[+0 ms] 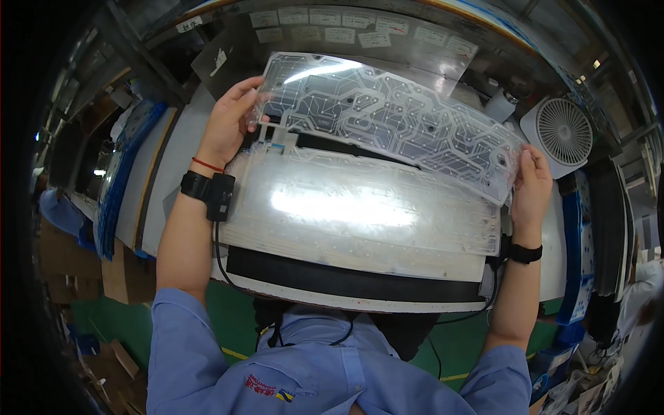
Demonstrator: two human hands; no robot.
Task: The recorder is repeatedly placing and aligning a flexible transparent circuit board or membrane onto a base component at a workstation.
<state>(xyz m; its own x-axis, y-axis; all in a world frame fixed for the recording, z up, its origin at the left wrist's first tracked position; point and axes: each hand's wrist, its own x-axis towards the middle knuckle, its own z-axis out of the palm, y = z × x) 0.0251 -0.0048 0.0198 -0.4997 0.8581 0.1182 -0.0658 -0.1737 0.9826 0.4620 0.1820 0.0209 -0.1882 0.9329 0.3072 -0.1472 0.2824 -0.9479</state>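
Note:
Between my two hands stretches a clear keyboard membrane sheet [394,124] printed with silvery circuit traces, lifted and tilted above the table. My left hand [232,121] pinches its left edge. At the lower right corner, my right hand [531,183] grips the other end between thumb and fingers. Below the raised sheet lies a stack of similar translucent membrane sheets [332,200], glaring under the light. A small connector tail [280,142] hangs from the raised sheet's lower left edge. Under the stack a black mat [346,277] shows along the front.
A white fan [560,131] stands at the back right, with a pale bottle [501,105] beside it. Behind the sheet rises a metal panel [325,21] with paper labels. Blue trays [124,173] lean at the left, and more blue racks [577,256] stand right of the table.

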